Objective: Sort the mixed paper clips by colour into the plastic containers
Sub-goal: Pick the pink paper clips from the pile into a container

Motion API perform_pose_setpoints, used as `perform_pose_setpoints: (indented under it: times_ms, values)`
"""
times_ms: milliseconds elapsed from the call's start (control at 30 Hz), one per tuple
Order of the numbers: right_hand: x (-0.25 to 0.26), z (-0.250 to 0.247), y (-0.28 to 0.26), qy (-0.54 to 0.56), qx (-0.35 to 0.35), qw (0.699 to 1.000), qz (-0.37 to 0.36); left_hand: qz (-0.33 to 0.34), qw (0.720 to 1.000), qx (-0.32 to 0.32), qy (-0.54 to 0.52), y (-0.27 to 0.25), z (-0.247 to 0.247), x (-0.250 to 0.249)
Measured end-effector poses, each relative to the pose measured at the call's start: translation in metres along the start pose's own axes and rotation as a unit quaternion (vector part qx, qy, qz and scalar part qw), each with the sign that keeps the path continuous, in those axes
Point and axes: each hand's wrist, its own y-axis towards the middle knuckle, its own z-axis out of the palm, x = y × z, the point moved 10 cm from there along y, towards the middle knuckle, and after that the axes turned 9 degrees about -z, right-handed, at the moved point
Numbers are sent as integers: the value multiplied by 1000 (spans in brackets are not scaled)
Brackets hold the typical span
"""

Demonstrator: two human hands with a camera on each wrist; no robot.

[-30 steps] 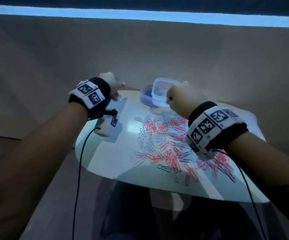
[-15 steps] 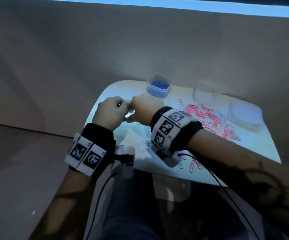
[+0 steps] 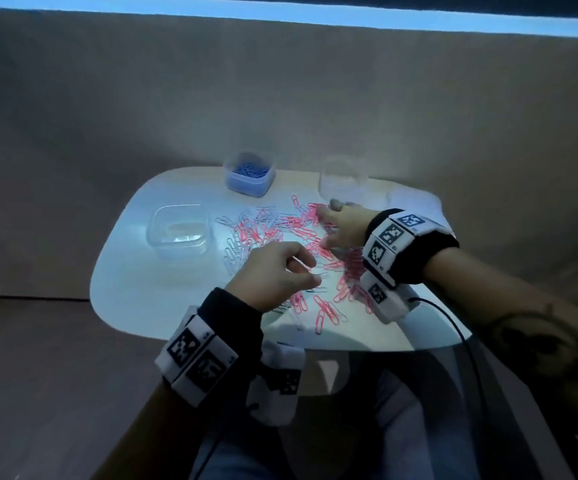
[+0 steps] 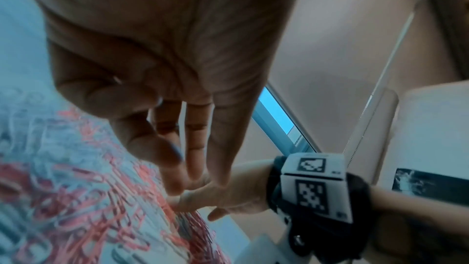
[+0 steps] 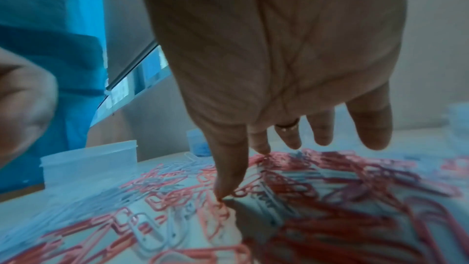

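Pink & white paper clips (image 3: 280,233) are lying scattered mid-table (image 3: 135,289). Right hand (image 3: 344,225) is being held spread, fingertips touching the pink clips. Left hand (image 3: 273,275) is being kept loosely curled above the near clips; whether anything is being pinched can't be told. Empty container (image 3: 176,230) is sitting left, blue-clip container (image 3: 250,174) far, clear cup (image 3: 343,180) far right.

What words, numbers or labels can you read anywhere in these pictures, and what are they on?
No readable words, brand names or numbers.
Right wristband: black-and-white square marker patterns, plus tiny print at the tag corners, too small to read.
Left wristband: the same coded squares, no legible text.
Container of blue paper clips and the two clear containers: no labels visible.
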Motion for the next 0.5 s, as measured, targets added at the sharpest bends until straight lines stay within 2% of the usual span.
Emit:
perform_pose_setpoints:
  times_ms: [133, 233, 300, 400, 500]
  values:
    - [-10, 6, -3, 27, 22, 999, -22, -11, 998, 11, -54, -1, 1, 8]
    - [-20, -16, -7, 81, -52, 995, -14, -20, 993, 44, -106, -4, 5, 9]
    - [-22, -26, 0, 92, -72, 993, -6, -20, 988, 79, -133, -10, 12, 2]
    - [-16, -29, 16, 77, -51, 996, 9, -10, 982, 112, -149, -17, 19, -8]
    - [-11, -27, 26, 56, -52, 997, 14, -9, 982, 113, -150, -21, 18, -8]
